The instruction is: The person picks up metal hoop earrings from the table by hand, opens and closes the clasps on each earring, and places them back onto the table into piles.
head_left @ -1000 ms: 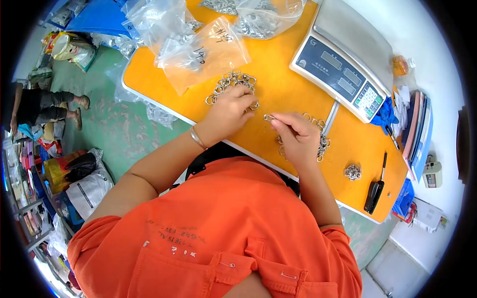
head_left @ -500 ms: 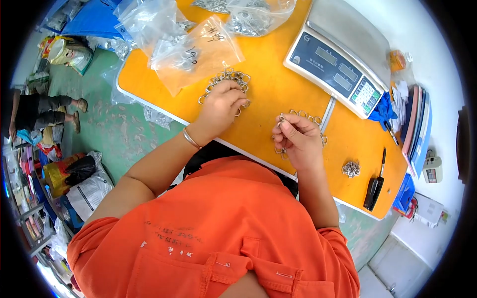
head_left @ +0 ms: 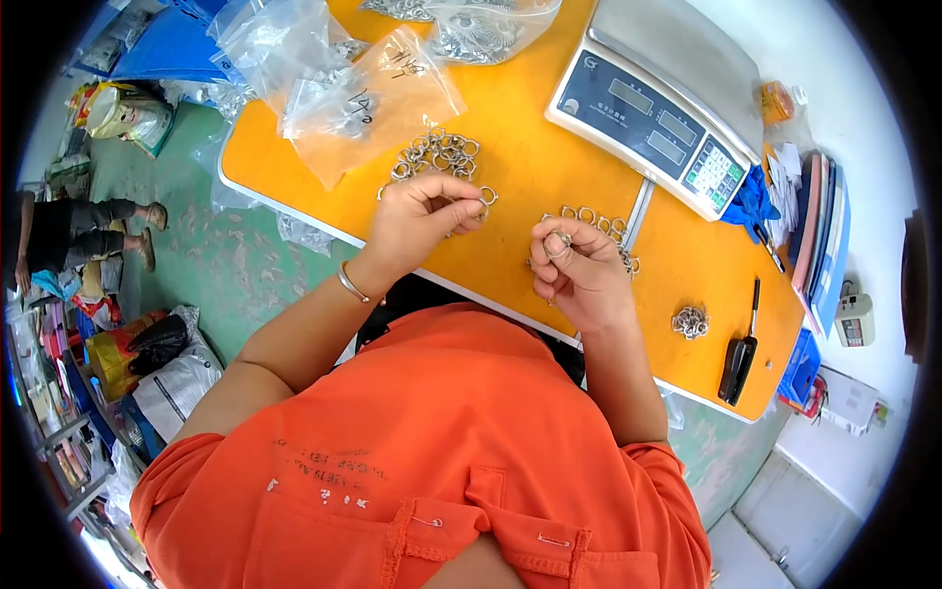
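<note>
My left hand (head_left: 424, 218) pinches a metal ring (head_left: 488, 195) between thumb and fingertips, at the near side of a pile of metal rings (head_left: 442, 149) on the orange table (head_left: 549, 162). To its right, my right hand (head_left: 586, 272) is closed on a small metal ring piece (head_left: 557, 240), held between thumb and forefinger. More rings (head_left: 601, 224) lie on the table behind and beside my right hand, partly hidden by it. A small clump of rings (head_left: 690, 322) rests farther right.
Plastic bags (head_left: 368, 103) lie at the back left, another bag of metal parts (head_left: 486, 29) at the back. A digital scale (head_left: 659, 108) stands at the back right. A black-handled tool (head_left: 738, 363) is near the right edge. A person (head_left: 78, 226) is at the far left.
My left hand has come off the ring pile and now pinches a ring, showing more of the pile. My right hand has drawn back to the right with its small piece. The view has shifted slightly.
</note>
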`<act>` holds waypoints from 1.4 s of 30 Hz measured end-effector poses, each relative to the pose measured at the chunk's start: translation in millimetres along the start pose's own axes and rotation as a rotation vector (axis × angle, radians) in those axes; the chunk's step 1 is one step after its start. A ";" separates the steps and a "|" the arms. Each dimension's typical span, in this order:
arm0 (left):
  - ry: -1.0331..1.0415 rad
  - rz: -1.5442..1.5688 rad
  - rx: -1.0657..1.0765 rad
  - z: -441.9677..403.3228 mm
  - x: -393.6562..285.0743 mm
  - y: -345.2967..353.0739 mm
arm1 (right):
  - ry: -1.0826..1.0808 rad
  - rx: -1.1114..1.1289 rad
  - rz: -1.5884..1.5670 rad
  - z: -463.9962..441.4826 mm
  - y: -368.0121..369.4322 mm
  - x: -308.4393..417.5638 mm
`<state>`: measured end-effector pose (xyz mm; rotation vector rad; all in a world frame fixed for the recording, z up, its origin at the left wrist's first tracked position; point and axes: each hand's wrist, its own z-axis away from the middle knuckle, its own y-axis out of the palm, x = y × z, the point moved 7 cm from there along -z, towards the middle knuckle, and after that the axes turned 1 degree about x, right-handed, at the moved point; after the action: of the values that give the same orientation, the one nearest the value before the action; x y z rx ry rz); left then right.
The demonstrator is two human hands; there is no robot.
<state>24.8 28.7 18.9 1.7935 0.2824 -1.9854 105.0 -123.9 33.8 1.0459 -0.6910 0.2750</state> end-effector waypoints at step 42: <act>0.569 -1.103 -0.040 -13.6 -4.3 20.2 | -0.310 -0.257 0.605 12.4 1.5 15.9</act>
<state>46.2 17.7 24.2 2.4077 1.7872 -1.9079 111.5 -135.6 48.9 0.6165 -1.2877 0.5351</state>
